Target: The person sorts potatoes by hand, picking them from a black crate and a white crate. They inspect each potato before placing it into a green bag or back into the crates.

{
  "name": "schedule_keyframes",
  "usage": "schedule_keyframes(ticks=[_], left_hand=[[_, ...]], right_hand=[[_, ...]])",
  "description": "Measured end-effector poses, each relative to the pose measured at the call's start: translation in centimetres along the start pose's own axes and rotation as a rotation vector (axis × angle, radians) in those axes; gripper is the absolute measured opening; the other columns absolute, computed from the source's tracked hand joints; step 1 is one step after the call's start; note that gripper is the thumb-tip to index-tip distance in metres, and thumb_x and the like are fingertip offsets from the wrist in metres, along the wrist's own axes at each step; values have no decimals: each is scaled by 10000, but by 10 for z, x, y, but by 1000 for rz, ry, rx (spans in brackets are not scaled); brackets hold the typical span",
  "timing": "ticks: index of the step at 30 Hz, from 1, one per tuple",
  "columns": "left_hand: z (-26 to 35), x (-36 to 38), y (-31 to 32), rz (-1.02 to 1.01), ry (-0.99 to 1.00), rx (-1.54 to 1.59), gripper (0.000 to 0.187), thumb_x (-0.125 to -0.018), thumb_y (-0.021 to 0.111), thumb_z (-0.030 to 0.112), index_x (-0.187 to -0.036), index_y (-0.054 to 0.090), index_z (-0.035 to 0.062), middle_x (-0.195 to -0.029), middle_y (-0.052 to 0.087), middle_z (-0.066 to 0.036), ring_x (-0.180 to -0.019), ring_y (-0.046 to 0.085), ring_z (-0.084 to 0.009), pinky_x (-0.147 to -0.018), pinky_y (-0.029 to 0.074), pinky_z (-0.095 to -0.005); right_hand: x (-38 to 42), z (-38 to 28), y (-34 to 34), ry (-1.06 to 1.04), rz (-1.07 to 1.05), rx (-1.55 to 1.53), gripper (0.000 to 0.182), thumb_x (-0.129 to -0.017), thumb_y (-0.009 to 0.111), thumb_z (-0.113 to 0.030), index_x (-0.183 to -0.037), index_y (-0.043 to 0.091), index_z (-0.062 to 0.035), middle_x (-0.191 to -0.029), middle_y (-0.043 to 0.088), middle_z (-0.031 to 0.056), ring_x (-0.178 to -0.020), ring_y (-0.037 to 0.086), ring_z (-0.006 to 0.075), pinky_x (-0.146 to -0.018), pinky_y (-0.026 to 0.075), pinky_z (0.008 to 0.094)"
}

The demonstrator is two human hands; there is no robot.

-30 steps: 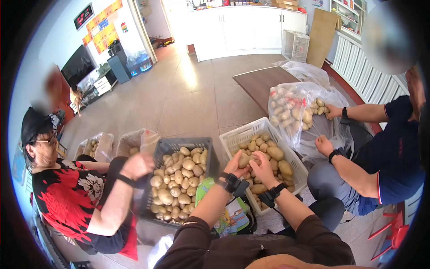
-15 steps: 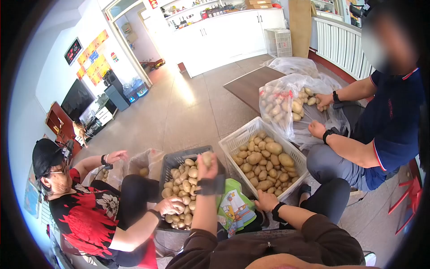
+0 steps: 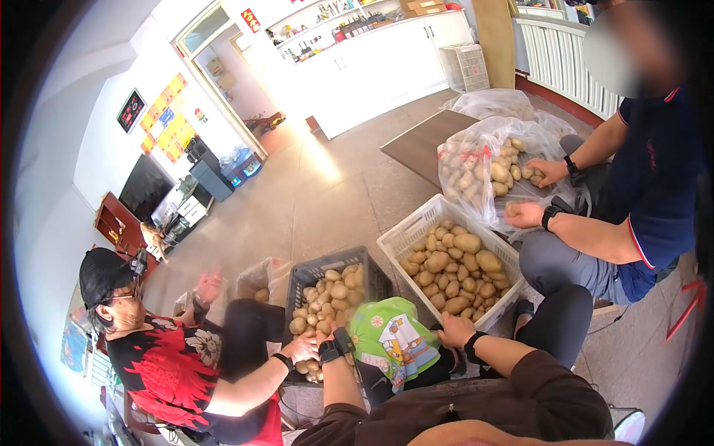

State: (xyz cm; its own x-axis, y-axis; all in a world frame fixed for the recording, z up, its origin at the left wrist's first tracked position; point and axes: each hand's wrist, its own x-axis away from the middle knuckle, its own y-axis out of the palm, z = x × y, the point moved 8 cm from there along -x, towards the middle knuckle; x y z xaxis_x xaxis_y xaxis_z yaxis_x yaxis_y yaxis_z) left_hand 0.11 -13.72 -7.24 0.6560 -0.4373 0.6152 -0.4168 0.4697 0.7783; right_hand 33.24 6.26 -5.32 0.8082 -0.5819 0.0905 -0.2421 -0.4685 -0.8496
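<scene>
My left hand [image 3: 325, 342] is low in the dark plastic crate [image 3: 372, 271], down among its small potatoes [image 3: 331, 297]. Its fingers are mostly hidden, and it lies right beside a co-worker's hand [image 3: 301, 348]. My right hand [image 3: 455, 331] is curled over the near rim of the white crate [image 3: 405, 234], which holds larger potatoes [image 3: 454, 267]. A green printed bag [image 3: 390, 334] lies between my two arms.
A person in red sits left of the dark crate with one hand raised [image 3: 210, 286]. On the right, a person in blue handles a clear potato sack [image 3: 472, 160]. A brown board [image 3: 424, 141] lies on the tiled floor behind it. More bags [image 3: 260, 279] sit left of the dark crate.
My left hand lifted a potato out of the white crate, carried it left and has now dropped down into the dark crate. My right hand moved back to the white crate's near rim.
</scene>
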Motion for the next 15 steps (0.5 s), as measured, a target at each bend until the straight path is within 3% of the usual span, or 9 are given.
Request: schedule_keyframes(ticks=[6, 10, 14, 15], left_hand=[[15, -9, 8, -53, 134, -30, 210, -810, 592, 201, -829, 529, 2, -740, 565, -65, -655, 560, -178, -585, 503, -237], [6, -9, 48, -256, 183, -146, 161, -808, 594, 166, -775, 541, 17, -711, 568, -40, -618, 557, -155, -575, 495, -219], [-83, 32, 117, -700, -142, -436, 134, -808, 586, 127, -724, 539, 33, -681, 566, -34, -606, 548, -139, -572, 475, -213], [-115, 53, 123, -648, -219, -421, 120, -812, 570, 114, -726, 539, 36, -673, 562, -32, -617, 546, -144, -588, 471, -222]], right_hand=[[1, 0, -2, 1, -5, -16, 351, -754, 537, -287, -922, 429, 2, -803, 593, 223, -777, 587, 379, -694, 460, 453], [1, 2, -1, 17, -43, -14, 380, -766, 541, -319, -933, 429, 3, -820, 590, 229, -804, 584, 379, -715, 457, 447], [-2, 7, 8, 34, -98, -29, 449, -770, 552, -378, -966, 429, 7, -862, 584, 248, -836, 577, 381, -747, 448, 443], [-4, 9, 9, 44, -112, -56, 461, -770, 553, -387, -971, 438, 12, -872, 584, 251, -841, 575, 382, -752, 446, 442]])
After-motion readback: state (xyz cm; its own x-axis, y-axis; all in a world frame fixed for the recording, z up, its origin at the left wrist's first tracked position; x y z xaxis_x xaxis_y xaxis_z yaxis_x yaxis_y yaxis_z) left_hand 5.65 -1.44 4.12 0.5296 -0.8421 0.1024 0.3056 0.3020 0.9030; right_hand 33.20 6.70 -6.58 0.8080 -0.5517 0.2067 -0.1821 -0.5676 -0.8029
